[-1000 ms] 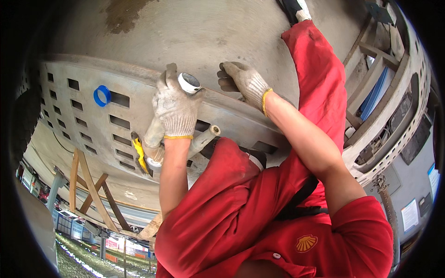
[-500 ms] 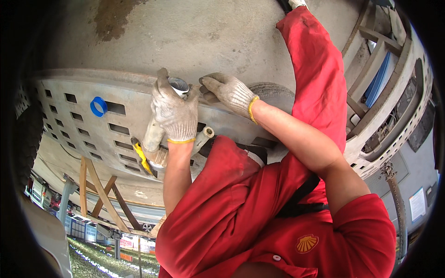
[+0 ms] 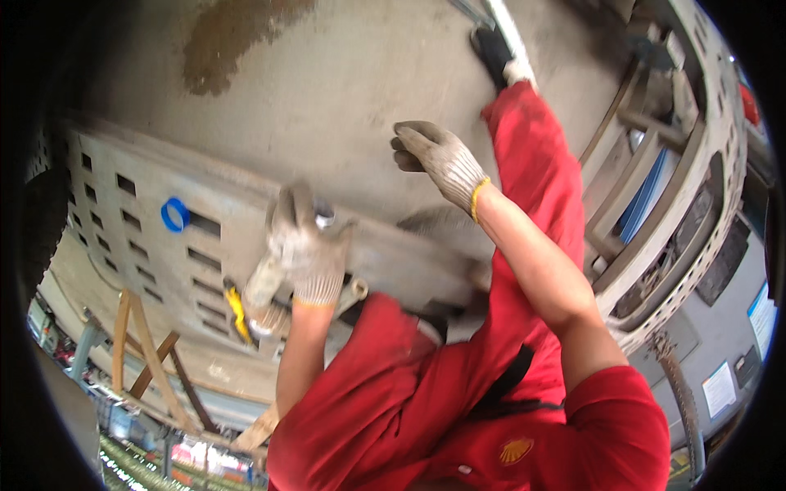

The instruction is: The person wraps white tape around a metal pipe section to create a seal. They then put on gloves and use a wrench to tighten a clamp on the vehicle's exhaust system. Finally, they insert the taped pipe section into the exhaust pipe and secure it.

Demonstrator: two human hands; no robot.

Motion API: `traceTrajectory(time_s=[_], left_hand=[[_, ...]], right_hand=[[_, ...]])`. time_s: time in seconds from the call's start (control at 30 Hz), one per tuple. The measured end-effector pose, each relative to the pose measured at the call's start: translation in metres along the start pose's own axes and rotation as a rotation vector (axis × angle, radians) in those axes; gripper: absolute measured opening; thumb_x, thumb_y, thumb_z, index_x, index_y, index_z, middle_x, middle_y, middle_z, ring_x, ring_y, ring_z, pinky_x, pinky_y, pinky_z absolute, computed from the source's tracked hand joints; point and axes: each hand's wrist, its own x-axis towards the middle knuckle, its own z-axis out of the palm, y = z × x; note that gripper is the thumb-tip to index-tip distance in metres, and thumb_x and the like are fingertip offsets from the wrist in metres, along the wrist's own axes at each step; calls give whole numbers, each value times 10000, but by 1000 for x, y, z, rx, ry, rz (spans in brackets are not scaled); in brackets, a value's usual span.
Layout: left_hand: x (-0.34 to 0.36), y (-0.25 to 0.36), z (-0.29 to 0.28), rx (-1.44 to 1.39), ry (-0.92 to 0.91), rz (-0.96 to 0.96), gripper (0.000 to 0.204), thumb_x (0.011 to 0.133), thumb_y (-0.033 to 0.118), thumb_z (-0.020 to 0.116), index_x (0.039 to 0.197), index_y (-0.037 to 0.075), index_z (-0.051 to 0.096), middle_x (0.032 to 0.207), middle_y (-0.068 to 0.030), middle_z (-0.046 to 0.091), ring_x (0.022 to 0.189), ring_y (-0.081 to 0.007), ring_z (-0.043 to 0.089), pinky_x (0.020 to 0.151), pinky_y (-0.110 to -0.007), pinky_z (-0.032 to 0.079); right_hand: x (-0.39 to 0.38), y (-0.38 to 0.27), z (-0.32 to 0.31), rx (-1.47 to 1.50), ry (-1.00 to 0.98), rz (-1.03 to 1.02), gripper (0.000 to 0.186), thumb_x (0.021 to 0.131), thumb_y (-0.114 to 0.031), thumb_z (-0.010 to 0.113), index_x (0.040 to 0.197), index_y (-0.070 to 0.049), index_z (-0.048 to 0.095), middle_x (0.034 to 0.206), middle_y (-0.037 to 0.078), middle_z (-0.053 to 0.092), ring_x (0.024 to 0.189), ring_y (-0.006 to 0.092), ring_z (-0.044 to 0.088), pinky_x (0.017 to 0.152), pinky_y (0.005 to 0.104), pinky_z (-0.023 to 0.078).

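My left hand [image 3: 307, 250], in a dirty white knit glove, is closed around the upper end of a pale grey metal part [image 3: 264, 282] with tubular arms. A dark round opening ringed in light metal [image 3: 324, 214] shows beside its fingers. The part rests on a perforated metal plank [image 3: 168, 254]. My right hand [image 3: 442, 162], gloved too, is raised over the concrete floor, apart from the part. Its fingers stretch to the left, slightly bent, with nothing visible in them. A blue ring [image 3: 174, 214] lies on the plank. A yellow-and-black tool [image 3: 237, 311] is beside the part.
A tyre [image 3: 446, 219], partly hidden, sits behind the plank. At the right stands a curved metal frame [image 3: 696, 196] with a blue piece inside. Wooden trestle legs [image 3: 147, 352] are at the lower left. A dark stain [image 3: 225, 49] marks the concrete floor [image 3: 352, 74].
My right hand has moved away from the part, up and to the right, and its fingers have loosened. My left hand stays on the part. The whole view has shifted and blurred.
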Motion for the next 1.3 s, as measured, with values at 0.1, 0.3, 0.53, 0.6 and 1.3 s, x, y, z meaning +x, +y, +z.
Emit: traceTrajectory(time_s=[0.1,0.3,0.53,0.6,1.3], left_hand=[[3,-2,-21,-135,-116,-161,1124,565,247,1017,1492,-26,441,1389,-329,546,1225,-538,585,1018,-580,518],[-33,-46,-9,-151,-62,-215,1191,610,283,1009,1577,35,361,1487,-299,489,1327,-518,513,1095,-588,445],[-31,-68,-23,143,-209,-312,918,623,238,947,1435,111,537,1372,-156,634,1298,-393,577,1122,-544,397],[-52,-76,-24,167,-203,-315,906,618,124,895,1447,108,531,1384,-169,601,1324,-400,555,1177,-571,355],[-56,-83,-38,86,-191,-349,727,682,224,880,1338,97,595,1290,-153,632,1268,-387,586,1084,-551,427]], right_hand=[[56,-39,-73,-373,98,-173,563,1050,-386,665,1431,27,637,1191,168,752,1078,205,722,992,334,548],[236,-134,-193,-1343,330,-162,552,969,-344,660,1417,-22,646,1351,274,696,1283,408,661,1100,448,510],[409,-84,-260,-1418,574,-62,361,1054,-186,485,1330,-51,673,1304,244,725,1185,413,726,1017,484,587],[423,-67,-230,-1399,596,-47,378,1083,-149,423,1391,-93,635,1364,237,682,1247,403,693,1047,482,569],[273,-139,-103,250,-342,119,271,1040,-201,683,1154,33,605,941,144,724,684,181,701,568,262,606]])
